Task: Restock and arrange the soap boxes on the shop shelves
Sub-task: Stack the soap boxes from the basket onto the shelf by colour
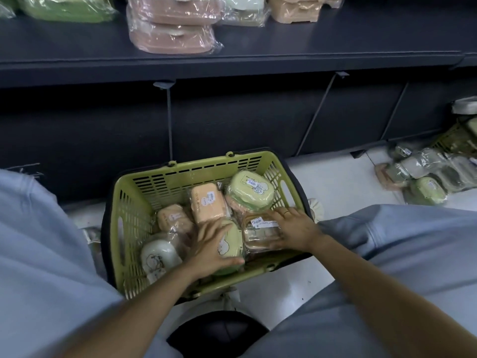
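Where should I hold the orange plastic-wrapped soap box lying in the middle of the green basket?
Grip the orange plastic-wrapped soap box across its two long sides, coming from above. It lies flat, label up, top uncovered, other boxes crowding it, so a side approach looks blocked.

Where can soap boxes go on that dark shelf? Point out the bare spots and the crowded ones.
Bare room: the dark shelf front-left, between the green wrapped boxes and the stacked pink wrapped boxes; also the front-right stretch below the peach boxes. Crowded: the shelf's back row, and the green plastic basket, where both hands rest on boxes.
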